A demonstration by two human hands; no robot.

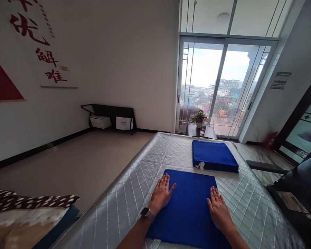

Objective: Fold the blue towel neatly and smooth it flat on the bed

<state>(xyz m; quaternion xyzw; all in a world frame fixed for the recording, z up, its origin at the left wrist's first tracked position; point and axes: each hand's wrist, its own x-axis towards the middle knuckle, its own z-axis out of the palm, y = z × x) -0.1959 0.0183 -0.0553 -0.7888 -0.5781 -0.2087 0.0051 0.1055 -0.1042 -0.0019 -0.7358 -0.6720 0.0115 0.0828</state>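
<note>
A flat blue cloth piece [188,207] lies on the silver quilted table cover [126,186] in front of me. My left hand [161,193], with a watch [147,213] on its wrist, rests along the cloth's left edge, fingers stretched out and thumb apart. Along the right edge lies my right hand [219,209], palm down, fingers straight and close together. Neither hand grips anything. Under the near left corner a pale tag [155,243] sticks out. Farther back sits a stack of blue cloth pieces [214,154] with white tags at its front corner.
Beyond the table's far end, a small table holds a potted plant [199,117] and a bottle [204,126]. A black rack [111,114] stands by the back wall. Patterned fabric [28,211] is at lower left, a dark chair [300,183] at right.
</note>
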